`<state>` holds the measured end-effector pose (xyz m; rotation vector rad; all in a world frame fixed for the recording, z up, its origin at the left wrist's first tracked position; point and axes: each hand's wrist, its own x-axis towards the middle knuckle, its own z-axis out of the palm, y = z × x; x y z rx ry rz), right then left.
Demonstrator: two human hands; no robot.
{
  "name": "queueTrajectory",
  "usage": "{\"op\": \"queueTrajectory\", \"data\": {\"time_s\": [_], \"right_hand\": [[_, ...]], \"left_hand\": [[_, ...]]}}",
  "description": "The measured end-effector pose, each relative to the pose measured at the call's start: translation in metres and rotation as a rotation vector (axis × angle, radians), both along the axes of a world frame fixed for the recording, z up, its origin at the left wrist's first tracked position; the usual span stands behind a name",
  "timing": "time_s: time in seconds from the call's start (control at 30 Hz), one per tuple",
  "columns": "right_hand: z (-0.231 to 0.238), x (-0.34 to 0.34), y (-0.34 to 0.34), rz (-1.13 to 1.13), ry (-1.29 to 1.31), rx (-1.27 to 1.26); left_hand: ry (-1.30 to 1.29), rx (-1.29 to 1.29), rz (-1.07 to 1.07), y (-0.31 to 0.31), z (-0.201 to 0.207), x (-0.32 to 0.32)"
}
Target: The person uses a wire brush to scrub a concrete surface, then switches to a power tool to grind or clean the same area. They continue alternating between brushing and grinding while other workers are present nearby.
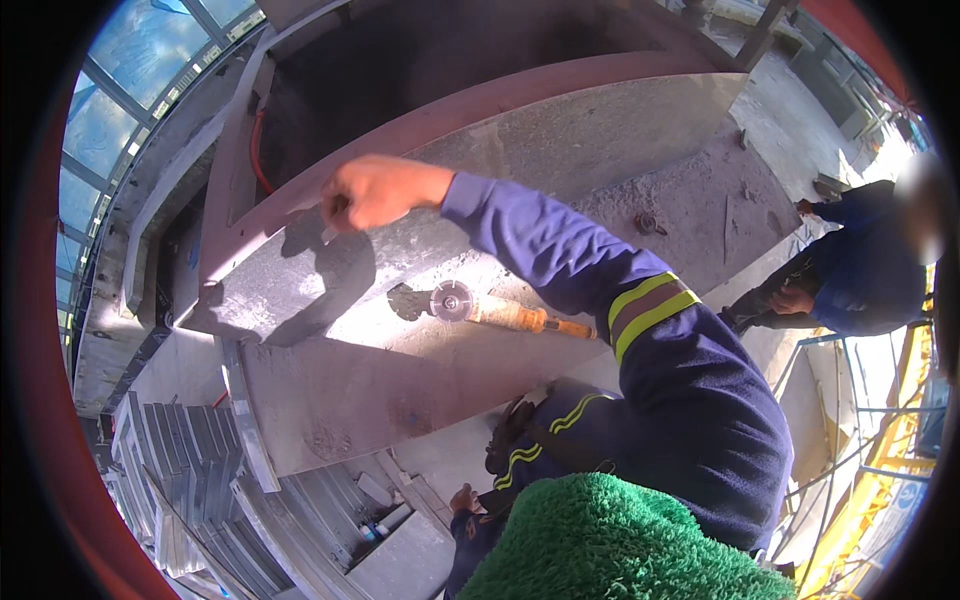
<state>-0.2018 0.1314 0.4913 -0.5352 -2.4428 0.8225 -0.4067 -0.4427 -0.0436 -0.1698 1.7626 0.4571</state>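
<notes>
My right arm, in a navy sleeve with a yellow and grey band, reaches across to the left. The right hand (375, 192) is closed, its fingers curled, above a grey panel (265, 285) that stands along a reddish frame. A pale bit shows under the fingertips; I cannot make out what it is. Below and right of this hand, an angle grinder (505, 312) with a round cutting disc (452, 301) lies on a dusty board (330, 385). My left hand (465, 498) hangs low by the board's near side, small and partly shaded; its grip is unclear.
A dark, dusty opening (440, 60) lies behind the reddish rim (480, 98). Stacked grey metal profiles (180, 470) fill the lower left. Another person (865, 270) sits at the right, near yellow metalwork (870, 460). Green shaggy material (610, 545) covers the bottom of the view.
</notes>
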Motion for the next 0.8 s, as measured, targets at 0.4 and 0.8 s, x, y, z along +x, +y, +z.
{"op": "queueTrajectory", "data": {"time_s": [0.4,0.8], "right_hand": [[0.040,0.153,0.087,-0.679,-0.343,0.325],[0.036,0.360,0.020,-1.022,-0.018,0.151]], "left_hand": [[0.170,0.317,0.257,0.015,-0.001,0.005],[0.174,0.102,0.116,0.036,0.043,0.051]]}}
